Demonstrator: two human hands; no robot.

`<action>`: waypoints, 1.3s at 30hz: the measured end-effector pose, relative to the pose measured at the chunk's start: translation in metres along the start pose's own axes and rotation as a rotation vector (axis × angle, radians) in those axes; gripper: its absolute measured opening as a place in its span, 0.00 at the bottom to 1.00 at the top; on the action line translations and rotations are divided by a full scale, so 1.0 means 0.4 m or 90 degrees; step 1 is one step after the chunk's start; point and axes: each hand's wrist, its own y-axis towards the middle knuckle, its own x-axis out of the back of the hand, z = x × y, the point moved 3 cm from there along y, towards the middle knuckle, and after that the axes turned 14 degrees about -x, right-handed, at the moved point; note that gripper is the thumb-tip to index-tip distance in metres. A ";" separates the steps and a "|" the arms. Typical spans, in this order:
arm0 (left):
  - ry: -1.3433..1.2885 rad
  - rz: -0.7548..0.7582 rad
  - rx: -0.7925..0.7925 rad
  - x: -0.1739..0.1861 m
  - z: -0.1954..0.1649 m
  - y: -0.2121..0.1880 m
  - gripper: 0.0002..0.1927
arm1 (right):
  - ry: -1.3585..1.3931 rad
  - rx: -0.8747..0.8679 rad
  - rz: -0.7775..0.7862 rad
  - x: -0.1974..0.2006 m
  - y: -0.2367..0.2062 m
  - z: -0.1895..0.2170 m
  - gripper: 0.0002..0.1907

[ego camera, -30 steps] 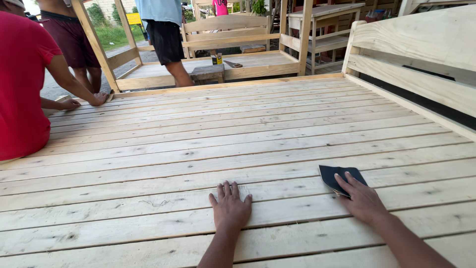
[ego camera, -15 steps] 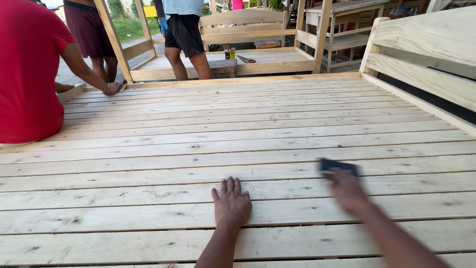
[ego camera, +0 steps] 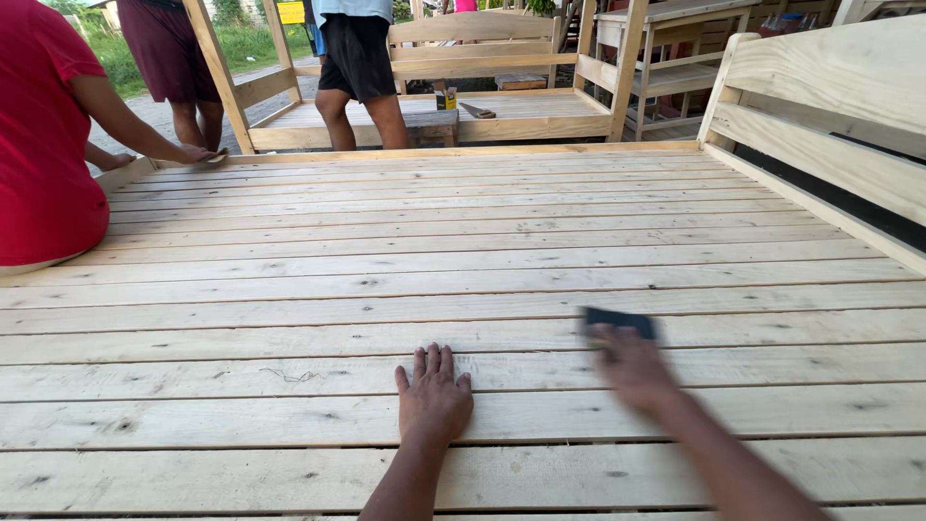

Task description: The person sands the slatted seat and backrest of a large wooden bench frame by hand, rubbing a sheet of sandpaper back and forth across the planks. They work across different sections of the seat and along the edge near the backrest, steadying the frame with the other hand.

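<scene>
My left hand lies flat, fingers together, on a pale wooden slat of a wide plank deck. My right hand, blurred by motion, presses a small dark sheet of sandpaper onto the slats just to the right of the left hand. The dark sheet sticks out beyond the fingertips.
A person in a red shirt sits at the deck's left edge with a hand on the far left corner. Two people stand beyond the far edge. A slatted wooden side rail rises on the right. More wooden frames stand behind.
My right hand has slid the dark sheet leftward across the slats, toward my left hand. The left hand has stayed flat in place. The view has tilted down slightly.
</scene>
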 end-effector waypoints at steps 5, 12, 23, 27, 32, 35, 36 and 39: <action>0.018 0.023 0.015 0.008 -0.010 -0.003 0.35 | -0.103 -0.227 -0.063 0.124 0.035 -0.315 0.35; 0.019 -0.016 0.004 0.004 0.000 -0.004 0.35 | 0.018 0.094 -0.007 -0.030 0.006 0.040 0.36; 0.060 0.043 0.029 -0.006 0.026 0.010 0.35 | -0.098 -0.259 -0.056 0.079 -0.002 -0.507 0.38; 0.080 0.060 -0.009 -0.015 -0.054 0.011 0.39 | -0.098 -0.259 -0.067 0.068 0.007 -0.517 0.37; 0.024 0.039 -0.181 -0.066 -0.239 0.039 0.40 | -0.070 -0.291 -0.023 0.098 0.065 -0.461 0.36; 0.010 0.038 -0.200 -0.082 -0.297 0.054 0.40 | -0.070 -0.278 -0.017 0.097 0.049 -0.469 0.36; 0.011 0.038 -0.204 -0.080 -0.304 0.056 0.40 | -0.072 -0.267 -0.031 0.098 0.040 -0.471 0.36; 0.034 0.064 -0.190 -0.073 -0.302 0.059 0.42 | -0.088 -0.248 -0.046 0.105 0.034 -0.465 0.36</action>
